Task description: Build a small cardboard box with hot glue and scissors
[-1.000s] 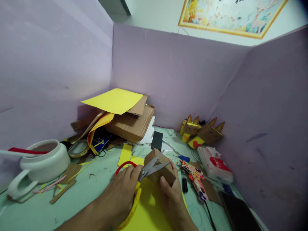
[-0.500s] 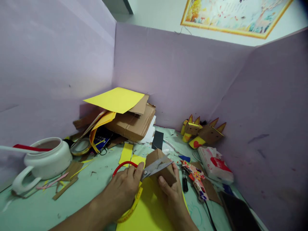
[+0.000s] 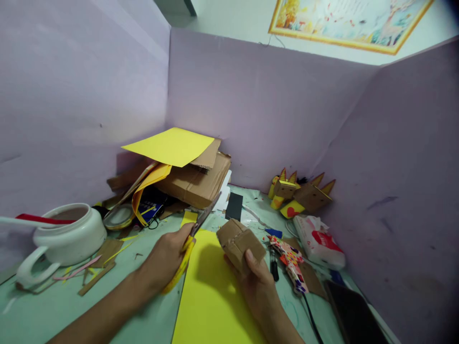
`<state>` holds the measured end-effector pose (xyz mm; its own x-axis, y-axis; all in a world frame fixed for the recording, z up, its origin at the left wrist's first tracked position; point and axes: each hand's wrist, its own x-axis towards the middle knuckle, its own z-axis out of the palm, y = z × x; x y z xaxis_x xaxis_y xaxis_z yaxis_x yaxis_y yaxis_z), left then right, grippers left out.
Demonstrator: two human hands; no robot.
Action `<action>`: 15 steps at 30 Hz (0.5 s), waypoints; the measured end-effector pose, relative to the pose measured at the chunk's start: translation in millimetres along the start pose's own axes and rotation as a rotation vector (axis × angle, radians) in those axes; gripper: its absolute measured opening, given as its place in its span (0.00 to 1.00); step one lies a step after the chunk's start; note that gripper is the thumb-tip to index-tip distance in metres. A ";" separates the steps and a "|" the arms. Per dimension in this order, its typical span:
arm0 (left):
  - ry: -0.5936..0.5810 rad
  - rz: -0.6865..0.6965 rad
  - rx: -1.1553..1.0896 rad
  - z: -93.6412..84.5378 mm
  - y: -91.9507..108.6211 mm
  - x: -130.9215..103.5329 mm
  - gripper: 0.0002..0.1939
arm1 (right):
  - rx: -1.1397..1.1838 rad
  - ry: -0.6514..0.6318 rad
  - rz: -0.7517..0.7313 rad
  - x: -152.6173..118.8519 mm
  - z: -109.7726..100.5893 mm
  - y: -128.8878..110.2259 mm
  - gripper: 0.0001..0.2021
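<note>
My left hand (image 3: 175, 248) is closed around a pair of scissors (image 3: 205, 217), whose blades look nearly together and point up and away. Part of the yellow handle (image 3: 181, 267) shows below the fingers. My right hand (image 3: 255, 282) grips a small folded brown cardboard box (image 3: 242, 243), thumb on its near face. The box is tilted, with a crease across it, and the scissors are apart from it on its left. Beneath both lies a large yellow paper sheet (image 3: 211, 296). A yellow strip (image 3: 189, 218) lies just beyond the blades.
At the left stands a white mug (image 3: 71, 239) among cardboard scraps. A cardboard stack (image 3: 204, 184) topped with yellow paper (image 3: 172, 145) sits behind. To the right are a patterned glue gun (image 3: 290, 260), a tissue pack (image 3: 319, 243), a dark flat device (image 3: 353, 310) and horned cardboard figures (image 3: 311, 196).
My left hand has drawn the scissors away from the cardboard box, leftward, and the blades have swung upward and closed together. My right hand has turned the box so a broad face shows.
</note>
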<state>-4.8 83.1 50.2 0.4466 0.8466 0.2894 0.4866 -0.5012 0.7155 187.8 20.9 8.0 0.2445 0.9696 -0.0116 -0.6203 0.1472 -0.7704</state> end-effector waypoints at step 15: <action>-0.024 -0.103 -0.356 4.9 -4.4 2.0 0.18 | -0.716 -0.004 -0.168 1.2 -12.6 -8.5 0.36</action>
<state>-2.3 86.1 44.6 0.4286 0.8829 0.1918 0.2401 -0.3159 0.9179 202.7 18.3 6.5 0.2896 0.9462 0.1442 0.0645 0.1310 -0.9893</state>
